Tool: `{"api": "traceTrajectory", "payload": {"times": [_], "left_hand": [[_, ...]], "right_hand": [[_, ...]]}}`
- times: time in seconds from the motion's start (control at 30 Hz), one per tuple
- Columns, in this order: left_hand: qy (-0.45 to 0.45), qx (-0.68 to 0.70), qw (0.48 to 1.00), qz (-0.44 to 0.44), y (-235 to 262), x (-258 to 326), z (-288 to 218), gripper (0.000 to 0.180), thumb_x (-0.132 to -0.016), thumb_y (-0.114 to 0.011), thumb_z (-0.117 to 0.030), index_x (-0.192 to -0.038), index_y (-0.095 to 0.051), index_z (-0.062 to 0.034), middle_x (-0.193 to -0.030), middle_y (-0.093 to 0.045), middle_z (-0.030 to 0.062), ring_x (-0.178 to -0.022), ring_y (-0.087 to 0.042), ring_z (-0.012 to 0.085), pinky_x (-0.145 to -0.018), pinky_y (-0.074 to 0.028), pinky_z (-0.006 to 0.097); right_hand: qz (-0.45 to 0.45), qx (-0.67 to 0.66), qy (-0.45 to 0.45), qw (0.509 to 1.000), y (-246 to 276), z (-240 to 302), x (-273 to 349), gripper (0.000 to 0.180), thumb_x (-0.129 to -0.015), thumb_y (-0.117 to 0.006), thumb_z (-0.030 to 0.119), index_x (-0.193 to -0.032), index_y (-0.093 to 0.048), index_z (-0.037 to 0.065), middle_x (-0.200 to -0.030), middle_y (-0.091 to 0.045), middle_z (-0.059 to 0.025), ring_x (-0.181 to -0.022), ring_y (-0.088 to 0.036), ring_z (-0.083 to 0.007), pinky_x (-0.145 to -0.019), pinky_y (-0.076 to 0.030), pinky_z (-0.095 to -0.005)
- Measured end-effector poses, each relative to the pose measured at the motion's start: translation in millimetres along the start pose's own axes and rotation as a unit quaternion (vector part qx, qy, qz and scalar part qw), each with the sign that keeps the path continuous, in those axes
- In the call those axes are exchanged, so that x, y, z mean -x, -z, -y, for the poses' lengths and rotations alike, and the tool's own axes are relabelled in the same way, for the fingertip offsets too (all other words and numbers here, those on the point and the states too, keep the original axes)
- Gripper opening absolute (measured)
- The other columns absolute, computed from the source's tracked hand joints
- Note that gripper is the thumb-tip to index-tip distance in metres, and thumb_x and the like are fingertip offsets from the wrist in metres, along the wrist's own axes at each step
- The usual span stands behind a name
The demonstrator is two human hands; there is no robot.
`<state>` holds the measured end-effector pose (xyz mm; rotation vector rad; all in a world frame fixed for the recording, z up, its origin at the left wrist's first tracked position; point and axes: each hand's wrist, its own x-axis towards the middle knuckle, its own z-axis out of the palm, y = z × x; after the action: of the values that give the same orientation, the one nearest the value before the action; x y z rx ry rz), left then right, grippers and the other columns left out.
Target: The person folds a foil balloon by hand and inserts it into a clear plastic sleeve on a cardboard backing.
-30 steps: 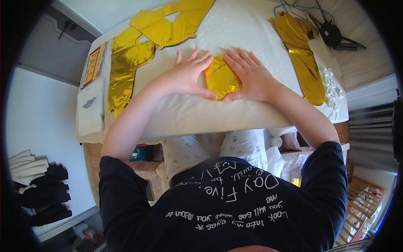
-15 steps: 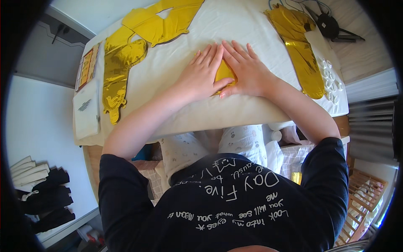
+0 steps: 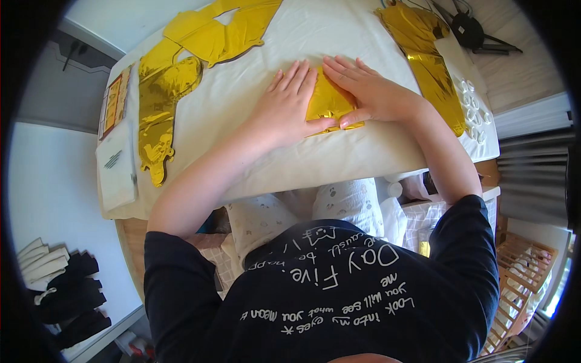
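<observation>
Under both hands (image 3: 330,100), the folded gold foil balloon (image 3: 328,104) lies flat.

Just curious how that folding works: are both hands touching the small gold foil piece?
Touching. The head view shows the left hand and right hand pressed flat on the foil piece, covering its sides.

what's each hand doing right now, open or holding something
Left hand: open, flat, pressing on the folded gold foil piece.
Right hand: open, flat, pressing on the same foil piece.
</observation>
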<state>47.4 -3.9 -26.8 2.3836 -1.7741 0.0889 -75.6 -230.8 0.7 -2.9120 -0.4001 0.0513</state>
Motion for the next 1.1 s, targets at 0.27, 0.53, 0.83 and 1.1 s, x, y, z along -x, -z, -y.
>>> {"api": "traceTrajectory", "payload": {"times": [0.27,0.53,0.83,1.1], "left_hand": [[0.007,-0.006,1.0,0.006,6.2,-1.8,-3.8,0.123,-0.084,-0.059,-0.084,-0.161,-0.026,0.0057,-0.17,-0.024,0.0252,-0.161,-0.017,0.0359,-0.13,-0.016,0.05],[-0.007,0.025,1.0,0.011,7.1,-0.6,2.2,0.127,-0.083,-0.059,-0.085,-0.162,-0.021,0.0057,-0.168,-0.027,0.0279,-0.159,-0.021,0.0391,-0.129,-0.017,0.051],[-0.164,0.147,0.974,0.057,30.9,0.8,24.1,0.132,-0.073,-0.082,-0.069,-0.166,-0.014,-0.003,-0.17,-0.024,0.024,-0.16,-0.018,0.0383,-0.129,-0.013,0.057],[-0.128,0.046,0.988,-0.076,48.5,21.6,19.8,0.117,-0.07,-0.081,-0.074,-0.157,-0.037,-0.0097,-0.167,-0.033,0.0141,-0.157,-0.027,0.0341,-0.127,-0.008,0.065]], "right_hand": [[0.038,-0.003,-0.034,0.999,10.0,3.7,1.1,0.137,-0.063,-0.086,0.064,-0.168,-0.017,0.009,-0.174,-0.019,-0.013,-0.162,-0.01,-0.0338,-0.13,-0.004,-0.0571],[-0.025,-0.26,-0.037,0.965,14.1,-7.7,-3.5,0.088,-0.086,-0.079,0.046,-0.157,-0.046,0.008,-0.165,-0.041,-0.0163,-0.16,-0.023,-0.0331,-0.129,-0.016,-0.0533],[-0.132,-0.189,0.087,0.969,28.7,17.7,-1.5,0.032,-0.079,-0.086,0.011,-0.109,-0.074,0.006,-0.123,-0.064,-0.0142,-0.122,-0.057,-0.0333,-0.106,-0.046,-0.0418],[-0.054,-0.195,0.125,0.971,24.8,23.7,0.3,0.033,-0.081,-0.085,0.017,-0.111,-0.077,0.006,-0.125,-0.068,-0.0158,-0.114,-0.065,-0.0354,-0.1,-0.051,-0.0432]]}}
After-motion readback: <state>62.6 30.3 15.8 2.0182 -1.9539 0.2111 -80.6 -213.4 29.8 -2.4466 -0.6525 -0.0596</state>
